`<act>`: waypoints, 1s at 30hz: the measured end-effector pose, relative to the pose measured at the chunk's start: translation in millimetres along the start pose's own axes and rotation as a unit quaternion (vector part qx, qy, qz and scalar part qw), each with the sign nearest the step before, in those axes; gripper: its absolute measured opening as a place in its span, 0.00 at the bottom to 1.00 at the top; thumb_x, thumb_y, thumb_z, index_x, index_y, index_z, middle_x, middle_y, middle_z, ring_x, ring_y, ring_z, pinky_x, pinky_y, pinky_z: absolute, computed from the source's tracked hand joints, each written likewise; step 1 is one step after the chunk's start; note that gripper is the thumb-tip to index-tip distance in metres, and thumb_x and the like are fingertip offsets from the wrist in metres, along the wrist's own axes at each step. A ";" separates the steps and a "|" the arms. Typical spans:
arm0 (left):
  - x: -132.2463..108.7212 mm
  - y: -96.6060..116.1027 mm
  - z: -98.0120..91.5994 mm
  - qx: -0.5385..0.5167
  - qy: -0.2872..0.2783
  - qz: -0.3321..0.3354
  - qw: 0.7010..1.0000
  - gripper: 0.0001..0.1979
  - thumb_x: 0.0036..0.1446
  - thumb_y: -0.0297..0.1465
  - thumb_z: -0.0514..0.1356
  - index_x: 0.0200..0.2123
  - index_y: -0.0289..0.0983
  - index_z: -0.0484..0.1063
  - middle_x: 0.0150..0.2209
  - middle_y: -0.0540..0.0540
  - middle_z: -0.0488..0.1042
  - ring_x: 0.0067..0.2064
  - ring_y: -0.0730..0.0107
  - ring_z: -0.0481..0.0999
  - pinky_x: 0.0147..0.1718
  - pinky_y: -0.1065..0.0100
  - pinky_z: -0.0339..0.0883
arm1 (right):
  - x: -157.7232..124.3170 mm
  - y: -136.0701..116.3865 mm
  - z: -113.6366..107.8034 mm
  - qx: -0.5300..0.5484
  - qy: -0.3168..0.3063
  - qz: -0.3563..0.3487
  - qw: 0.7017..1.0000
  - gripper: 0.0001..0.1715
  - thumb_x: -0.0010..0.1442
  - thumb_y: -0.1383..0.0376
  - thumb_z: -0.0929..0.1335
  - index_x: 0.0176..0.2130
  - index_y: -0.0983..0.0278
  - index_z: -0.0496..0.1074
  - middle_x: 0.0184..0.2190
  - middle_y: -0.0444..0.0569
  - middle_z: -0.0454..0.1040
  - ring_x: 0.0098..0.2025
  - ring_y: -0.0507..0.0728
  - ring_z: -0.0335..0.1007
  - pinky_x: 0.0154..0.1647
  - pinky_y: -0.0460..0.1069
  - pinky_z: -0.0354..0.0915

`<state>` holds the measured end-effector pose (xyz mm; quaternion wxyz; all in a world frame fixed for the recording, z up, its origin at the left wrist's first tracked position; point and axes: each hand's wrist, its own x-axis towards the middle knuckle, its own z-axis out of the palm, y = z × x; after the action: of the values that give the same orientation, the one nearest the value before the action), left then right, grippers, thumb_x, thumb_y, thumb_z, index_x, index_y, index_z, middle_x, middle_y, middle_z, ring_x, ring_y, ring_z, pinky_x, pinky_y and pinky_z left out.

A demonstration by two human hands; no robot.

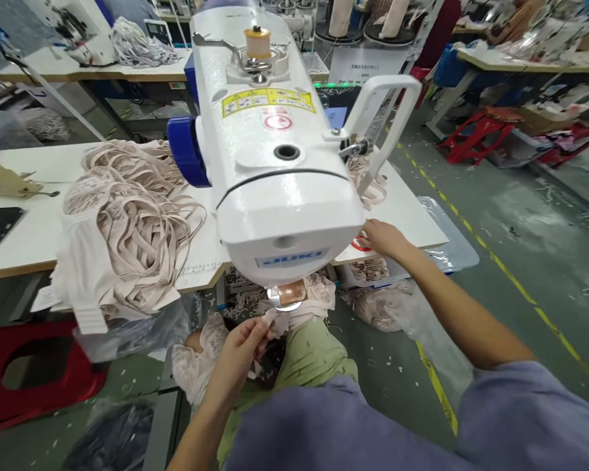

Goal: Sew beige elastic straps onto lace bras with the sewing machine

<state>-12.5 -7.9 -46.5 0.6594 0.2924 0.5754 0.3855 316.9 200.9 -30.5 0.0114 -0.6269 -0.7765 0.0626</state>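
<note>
My left hand [248, 337] pinches the edge of a pale pink lace fabric piece [276, 322] in front of the sewing machine [285, 216]. That fabric runs toward the machine's needle area, where more pale fabric [319, 297] lies over my lap. On the table to the right of the machine head, my right hand [379, 237] has its fingers curled at a red loop handle [360, 244]. The machine head hides the fingertips and the rest of that tool. Another lace piece [196, 360] hangs left of my left hand.
A heap of beige straps and lace garments [137, 229] covers the left tabletop, overhanging its front edge. A phone [0, 229] lies at far left. Bundled straps [368, 180] rest behind the machine. A red stool [39, 379] stands lower left, and a plastic bin [449, 235] is at right.
</note>
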 end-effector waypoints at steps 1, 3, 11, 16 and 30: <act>0.2 0.7 1.1 -0.006 0.003 0.005 1.000 0.29 0.36 0.57 0.69 0.21 0.35 0.70 0.17 0.56 0.61 0.19 0.82 0.54 0.18 0.76 0.48 | 3.0 0.9 -0.4 -0.007 -0.016 -0.001 1.000 0.17 0.56 0.69 0.67 0.47 0.69 0.74 0.43 0.64 0.78 0.42 0.66 0.75 0.40 0.53 0.67; 0.2 1.2 2.9 -0.018 0.010 0.009 1.000 0.28 0.36 0.55 0.70 0.23 0.35 0.71 0.19 0.54 0.66 0.20 0.81 0.56 0.19 0.75 0.50 | -1.5 -2.9 0.8 -0.012 -0.036 -0.008 0.999 0.14 0.58 0.68 0.66 0.45 0.68 0.73 0.41 0.64 0.77 0.40 0.66 0.75 0.37 0.52 0.65; -5.7 4.5 1.9 -0.099 -0.012 -0.015 0.995 0.25 0.42 0.53 0.69 0.26 0.36 0.72 0.27 0.48 0.73 0.26 0.75 0.69 0.27 0.72 0.65 | -140.3 -46.4 6.5 0.190 -0.012 -0.015 0.982 0.18 0.59 0.58 0.63 0.46 0.65 0.68 0.30 0.53 0.77 0.25 0.58 0.73 0.23 0.50 0.68; -7.1 4.2 3.5 -0.080 -0.020 -0.011 0.997 0.24 0.45 0.52 0.67 0.24 0.36 0.70 0.24 0.50 0.71 0.22 0.78 0.66 0.21 0.74 0.59 | -201.3 -100.8 9.0 0.206 -0.059 -0.173 0.961 0.16 0.59 0.59 0.67 0.47 0.58 0.70 0.45 0.53 0.77 0.28 0.55 0.73 0.26 0.50 0.72; -11.4 5.4 8.5 -0.008 -0.012 0.019 1.000 0.19 0.48 0.47 0.63 0.23 0.37 0.70 0.23 0.50 0.71 0.22 0.75 0.64 0.24 0.70 0.59 | -177.2 -131.0 20.0 0.218 -0.080 -0.223 0.947 0.16 0.61 0.62 0.66 0.50 0.59 0.69 0.44 0.53 0.77 0.35 0.59 0.77 0.30 0.52 0.73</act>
<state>-5.5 -14.1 -34.5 0.6613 0.3028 0.5583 0.3991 225.5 -0.5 -25.0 0.0996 -0.4132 -0.8620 0.2762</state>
